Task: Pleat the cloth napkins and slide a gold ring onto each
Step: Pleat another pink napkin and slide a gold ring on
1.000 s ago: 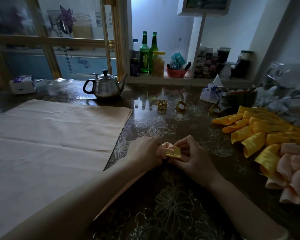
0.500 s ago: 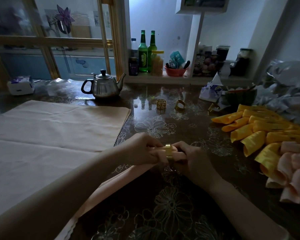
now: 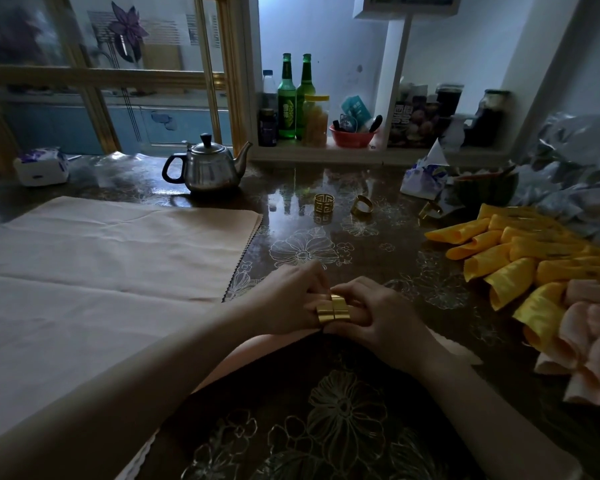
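A pleated peach napkin [image 3: 257,351] lies gathered across the table's middle. My left hand [image 3: 288,299] grips its bundled part, and my right hand [image 3: 378,317] holds the gold ring [image 3: 333,310] that sits around the bundle between both hands. The napkin's tail runs down-left under my left forearm. Two loose gold rings [image 3: 324,203] [image 3: 362,205] stand farther back on the table, and a third [image 3: 429,210] lies to the right. A flat peach cloth [image 3: 101,265] is spread at the left.
A pile of finished yellow napkins [image 3: 520,261] and pink napkins [image 3: 589,341] lies at the right. A steel teapot [image 3: 208,166] stands at the back, a tissue pack [image 3: 42,167] at the far left, green bottles [image 3: 286,98] on the shelf behind.
The ring has slid further onto the gathered napkin and now shows broadside between my hands. The napkin's tail has been pulled right, out from the flat cloth's edge.
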The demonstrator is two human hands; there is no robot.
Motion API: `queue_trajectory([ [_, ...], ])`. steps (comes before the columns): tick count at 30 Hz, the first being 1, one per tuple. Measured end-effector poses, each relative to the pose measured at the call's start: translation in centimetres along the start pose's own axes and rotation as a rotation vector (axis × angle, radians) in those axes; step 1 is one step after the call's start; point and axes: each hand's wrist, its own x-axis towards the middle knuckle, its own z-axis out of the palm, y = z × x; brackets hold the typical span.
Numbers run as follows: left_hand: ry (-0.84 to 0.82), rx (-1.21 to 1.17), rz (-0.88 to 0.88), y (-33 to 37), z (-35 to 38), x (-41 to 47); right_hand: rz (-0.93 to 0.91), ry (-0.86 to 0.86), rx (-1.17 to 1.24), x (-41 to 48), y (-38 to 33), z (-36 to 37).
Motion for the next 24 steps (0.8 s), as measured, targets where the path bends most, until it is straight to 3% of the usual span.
queue_trajectory([
  [5,-0.106,-0.002,-0.060,-0.9,-1.3,-0.4,0.024,-0.012,-0.014,0.1,0.3,0.0],
  [13,0.029,-0.042,-0.305,-2.5,-2.5,-4.9,0.039,0.015,-0.043,0.1,0.3,0.1],
  [19,0.142,0.062,-0.338,-1.7,-1.8,-5.0,0.021,0.041,-0.165,0.3,-0.5,0.4],
  [24,0.211,-0.055,-0.451,-1.1,-0.1,-4.4,0.057,0.064,-0.094,0.6,-0.5,1.3],
])
